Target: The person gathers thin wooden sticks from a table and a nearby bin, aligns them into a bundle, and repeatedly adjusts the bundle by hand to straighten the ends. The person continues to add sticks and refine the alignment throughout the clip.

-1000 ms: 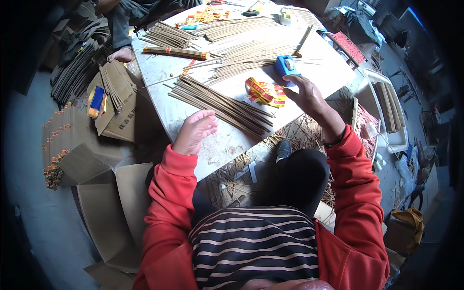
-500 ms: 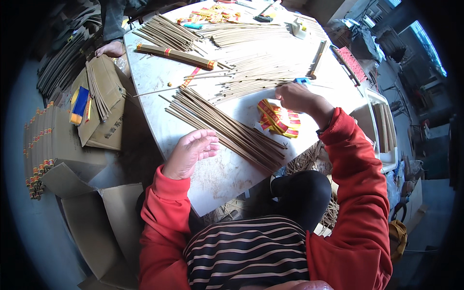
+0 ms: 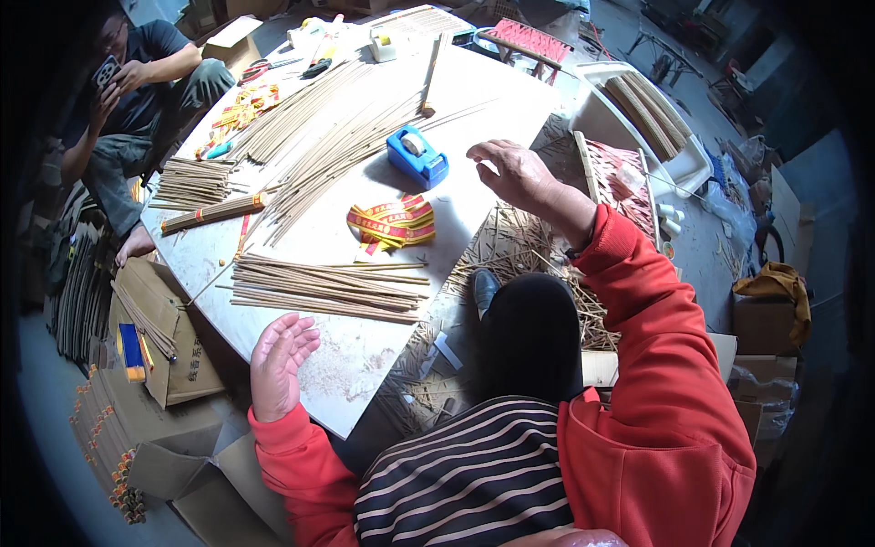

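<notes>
My left hand (image 3: 280, 365) is raised at the table's near left edge, palm turned inward and fingers stretched out, holding nothing. A loose pile of brown incense sticks (image 3: 328, 288) lies just beyond it, apart from the fingers. My right hand (image 3: 524, 178) hovers beside the blue tape dispenser (image 3: 417, 157). Its fingers bend toward the thumb in a pinch; whatever is between the tips is too small or clear to see. Between the dispenser and the pile lie red and yellow paper bands (image 3: 394, 221). A banded incense bundle (image 3: 214, 212) rests farther left.
More loose sticks (image 3: 310, 173) spread over the white table (image 3: 337, 374). Scissors (image 3: 264, 67) lie at the far side. A white bin (image 3: 583, 108) with sticks stands right; cardboard boxes (image 3: 196, 465) stand left. Another person (image 3: 150, 91) sits at far left, holding a phone.
The view has swung rightward. My right hand has moved off the tape dispenser to its right, so the dispenser now shows whole. My left hand is still open, a little farther from the pile.
</notes>
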`<state>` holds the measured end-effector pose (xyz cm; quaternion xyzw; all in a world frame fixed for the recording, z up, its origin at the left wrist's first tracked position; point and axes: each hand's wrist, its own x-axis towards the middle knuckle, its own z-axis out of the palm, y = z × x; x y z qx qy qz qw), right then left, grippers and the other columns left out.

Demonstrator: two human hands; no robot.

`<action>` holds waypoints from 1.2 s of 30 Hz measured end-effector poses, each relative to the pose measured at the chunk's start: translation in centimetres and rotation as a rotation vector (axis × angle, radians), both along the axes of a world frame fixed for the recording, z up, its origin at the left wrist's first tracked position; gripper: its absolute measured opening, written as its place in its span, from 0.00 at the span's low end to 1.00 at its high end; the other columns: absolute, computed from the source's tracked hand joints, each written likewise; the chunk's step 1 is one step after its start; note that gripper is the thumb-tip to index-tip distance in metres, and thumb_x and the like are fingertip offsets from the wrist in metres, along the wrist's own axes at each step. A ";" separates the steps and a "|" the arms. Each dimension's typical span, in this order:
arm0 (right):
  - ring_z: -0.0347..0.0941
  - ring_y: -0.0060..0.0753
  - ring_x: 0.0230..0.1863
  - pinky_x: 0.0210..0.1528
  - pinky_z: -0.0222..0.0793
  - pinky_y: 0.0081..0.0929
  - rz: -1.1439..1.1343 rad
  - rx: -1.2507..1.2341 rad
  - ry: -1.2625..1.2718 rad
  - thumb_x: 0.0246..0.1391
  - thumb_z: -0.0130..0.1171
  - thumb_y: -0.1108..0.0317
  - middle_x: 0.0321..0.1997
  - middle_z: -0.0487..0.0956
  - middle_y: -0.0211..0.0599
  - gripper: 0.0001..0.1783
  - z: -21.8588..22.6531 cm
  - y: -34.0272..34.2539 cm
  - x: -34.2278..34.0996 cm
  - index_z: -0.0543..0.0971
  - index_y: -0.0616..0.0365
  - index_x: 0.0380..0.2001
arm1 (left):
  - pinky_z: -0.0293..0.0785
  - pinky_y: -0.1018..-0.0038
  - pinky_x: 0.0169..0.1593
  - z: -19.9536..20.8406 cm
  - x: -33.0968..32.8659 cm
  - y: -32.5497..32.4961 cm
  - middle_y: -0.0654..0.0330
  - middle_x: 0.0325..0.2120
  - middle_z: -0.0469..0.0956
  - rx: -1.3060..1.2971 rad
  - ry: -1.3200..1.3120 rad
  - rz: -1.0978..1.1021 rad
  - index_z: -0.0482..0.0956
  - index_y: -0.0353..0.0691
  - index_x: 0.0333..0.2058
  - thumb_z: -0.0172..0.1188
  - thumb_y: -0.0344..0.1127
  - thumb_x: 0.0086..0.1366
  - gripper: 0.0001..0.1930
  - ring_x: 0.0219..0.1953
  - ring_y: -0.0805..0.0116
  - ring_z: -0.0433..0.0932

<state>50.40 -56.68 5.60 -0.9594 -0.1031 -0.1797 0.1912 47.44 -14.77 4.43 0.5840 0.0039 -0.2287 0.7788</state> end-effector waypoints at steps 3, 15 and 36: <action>0.72 0.48 0.36 0.38 0.70 0.38 -0.269 0.003 0.010 0.48 0.50 0.70 0.31 0.76 0.44 0.09 -4.4 -8.2 -7.5 0.75 0.56 0.33 | 0.71 0.69 0.47 0.7 -1.3 -2.1 0.46 0.41 0.72 0.041 -0.016 -0.046 0.64 0.28 0.47 0.48 0.35 0.64 0.17 0.40 0.63 0.74; 0.69 0.49 0.48 0.49 0.65 0.40 -1.287 0.147 0.380 0.50 0.52 0.52 0.44 0.74 0.50 0.22 -14.8 -29.0 -23.3 0.73 0.55 0.43 | 0.73 0.70 0.44 1.6 -4.8 -10.5 0.47 0.38 0.74 0.135 -0.008 -0.157 0.66 0.30 0.46 0.46 0.32 0.65 0.14 0.37 0.62 0.76; 0.62 0.55 0.48 0.49 0.61 0.42 -0.781 0.223 0.337 0.30 0.67 0.58 0.40 0.71 0.51 0.28 -21.9 -24.3 -11.3 0.68 0.62 0.33 | 0.73 0.74 0.43 -0.1 -4.0 -20.3 0.49 0.37 0.74 0.342 0.054 -0.349 0.65 0.26 0.45 0.47 0.32 0.65 0.15 0.36 0.66 0.76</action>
